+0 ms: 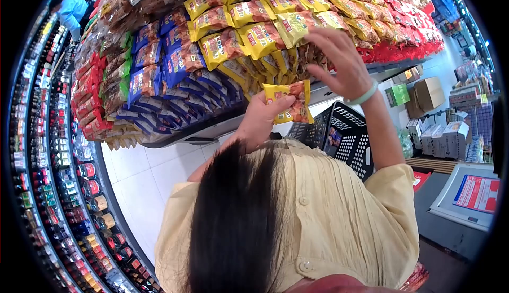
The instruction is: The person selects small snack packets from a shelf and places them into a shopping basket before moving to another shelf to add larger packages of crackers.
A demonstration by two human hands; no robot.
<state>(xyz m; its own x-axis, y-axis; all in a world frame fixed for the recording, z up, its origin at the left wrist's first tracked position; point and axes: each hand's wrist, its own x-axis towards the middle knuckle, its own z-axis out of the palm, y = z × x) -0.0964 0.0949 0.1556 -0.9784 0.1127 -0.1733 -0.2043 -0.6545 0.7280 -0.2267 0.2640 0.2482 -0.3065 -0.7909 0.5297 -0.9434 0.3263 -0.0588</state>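
Note:
My left hand point(261, 115) is closed around a yellow snack bag point(298, 98) with a red-orange picture on it, thumb pressed on its front. Above and to the right, my right hand point(339, 62) has its fingers stretched apart and holds nothing. Its fingertips overlap the edge of a pale yellow-green snack bag point(292, 27) lying on the display. Rows of yellow snack bags point(218, 48) surround that one. A pale green bangle point(362, 92) circles my right wrist.
Blue bags point(182, 60) fill the display's left part and red bags point(400, 52) its right end. Below its edge is a black shopping basket point(347, 121) with a small packet inside. Cardboard boxes point(427, 95) stand at right, bottle shelves point(61, 150) at left. A person in blue point(73, 11) is far left.

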